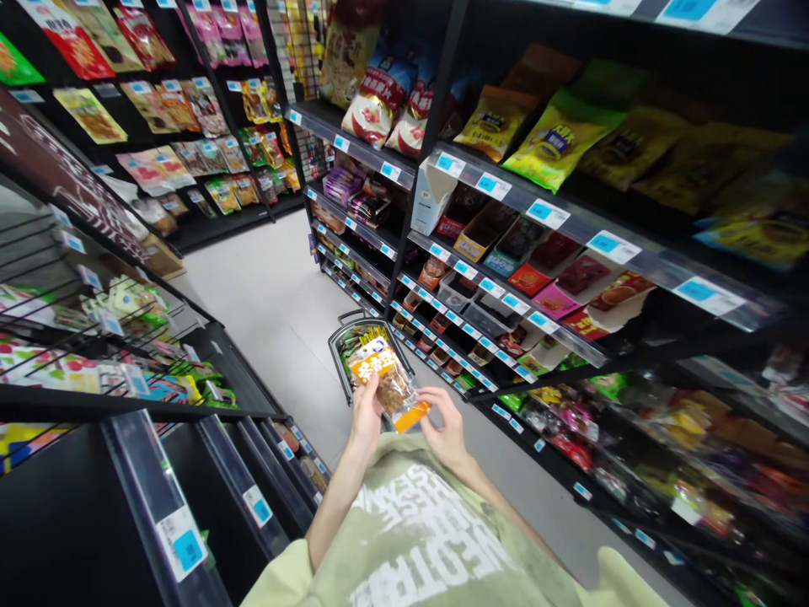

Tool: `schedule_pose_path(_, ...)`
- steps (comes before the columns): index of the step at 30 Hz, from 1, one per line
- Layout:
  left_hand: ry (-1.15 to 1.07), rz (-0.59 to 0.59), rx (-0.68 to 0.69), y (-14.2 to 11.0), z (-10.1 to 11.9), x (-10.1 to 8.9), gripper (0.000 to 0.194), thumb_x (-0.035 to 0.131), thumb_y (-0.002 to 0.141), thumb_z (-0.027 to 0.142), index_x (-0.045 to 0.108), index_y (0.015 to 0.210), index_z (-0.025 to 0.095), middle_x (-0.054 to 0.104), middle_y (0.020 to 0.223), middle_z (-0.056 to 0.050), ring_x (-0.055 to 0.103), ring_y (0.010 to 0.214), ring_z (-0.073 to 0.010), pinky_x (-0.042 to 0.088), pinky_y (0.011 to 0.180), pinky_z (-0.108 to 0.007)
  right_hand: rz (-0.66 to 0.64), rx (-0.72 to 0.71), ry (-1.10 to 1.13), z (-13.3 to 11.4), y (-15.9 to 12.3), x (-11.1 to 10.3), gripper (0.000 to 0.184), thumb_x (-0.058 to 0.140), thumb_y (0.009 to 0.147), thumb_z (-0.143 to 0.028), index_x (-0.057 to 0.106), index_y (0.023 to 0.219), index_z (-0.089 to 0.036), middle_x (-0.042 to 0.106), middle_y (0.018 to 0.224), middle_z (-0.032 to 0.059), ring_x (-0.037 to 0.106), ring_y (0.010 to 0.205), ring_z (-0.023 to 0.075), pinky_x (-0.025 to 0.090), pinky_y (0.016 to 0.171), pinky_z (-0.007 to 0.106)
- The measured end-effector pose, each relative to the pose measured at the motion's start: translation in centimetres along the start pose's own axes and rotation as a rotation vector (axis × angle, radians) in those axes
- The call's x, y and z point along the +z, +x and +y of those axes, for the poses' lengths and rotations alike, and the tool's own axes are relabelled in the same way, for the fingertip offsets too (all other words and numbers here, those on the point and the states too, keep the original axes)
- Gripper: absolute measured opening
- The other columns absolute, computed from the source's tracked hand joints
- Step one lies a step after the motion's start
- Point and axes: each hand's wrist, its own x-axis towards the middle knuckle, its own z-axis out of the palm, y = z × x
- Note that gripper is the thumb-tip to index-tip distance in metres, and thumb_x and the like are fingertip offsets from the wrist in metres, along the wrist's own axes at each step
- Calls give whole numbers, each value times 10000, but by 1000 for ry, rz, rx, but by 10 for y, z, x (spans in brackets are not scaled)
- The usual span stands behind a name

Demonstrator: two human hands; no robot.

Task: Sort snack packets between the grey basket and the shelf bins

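Both of my hands hold one snack bag (387, 381), orange and white with a clear window that shows brown pieces. My left hand (366, 411) is closed on the bag's left edge, thumb on its front. At the lower right corner, my right hand (444, 423) pinches the orange end between thumb and fingers. Just beyond the bag, a dark shopping basket (333, 344) with green and yellow packets inside sits low in the aisle. The snack bag hides part of the basket.
Shelves with blue price tags (549, 214) line the right side, bearing yellow chip bags (562, 139) and small boxes. On the left stands a black wire rack (38, 337) with packets. Hanging snack packets (92, 114) fill the far wall. Grey floor (253, 278) runs between.
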Motion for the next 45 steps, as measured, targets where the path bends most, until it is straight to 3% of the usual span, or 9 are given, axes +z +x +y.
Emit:
schedule_pose_path(14,44,77,-5,2,0,-2,490,762,722,484,711,1039,115,745,1050,-124,710,861,-229,544,773,-326,-12,80,79,4,0,2,326,493,725,-56,652,961,-214,654,1035,70,619,978,219,493,861,370)
schedule_pose_path(18,124,82,-16,3,-2,-4,480,790,687,486,732,971,104,752,1007,-136,712,840,-238,549,768,-335,96,290,275,14,0,7,301,553,740,-145,625,1023,-214,674,1004,54,643,933,216,514,821,347)
schedule_pose_path(21,185,41,-23,4,-5,-6,484,800,678,478,734,985,110,748,1019,-147,714,865,-262,561,794,-371,201,545,477,21,1,10,361,610,772,-260,558,1127,-223,691,893,25,655,743,191,521,653,300)
schedule_pose_path(25,189,42,-16,5,-11,-9,518,774,705,499,715,1060,127,722,1121,-149,701,956,-278,577,836,-404,285,729,714,22,4,10,373,475,892,-526,599,1011,-195,686,776,34,619,596,173,481,543,284)
schedule_pose_path(27,191,53,-23,6,-14,-10,535,770,707,511,711,1069,122,716,1137,-152,694,981,-282,581,845,-413,275,729,744,19,4,10,464,444,895,-610,630,905,-185,683,761,41,612,604,173,475,544,283)
schedule_pose_path(32,187,31,-42,4,-13,-5,517,768,715,505,716,1055,119,722,1116,-153,700,968,-275,580,854,-415,267,660,556,16,4,14,347,689,796,-514,630,758,-175,630,691,-4,548,611,135,454,593,246)
schedule_pose_path(45,189,-22,-49,1,-13,-3,507,772,723,480,703,1097,145,723,1119,-151,703,982,-285,574,879,-441,299,620,488,18,2,12,354,676,813,-504,578,697,-184,530,604,-28,453,534,109,393,529,224)
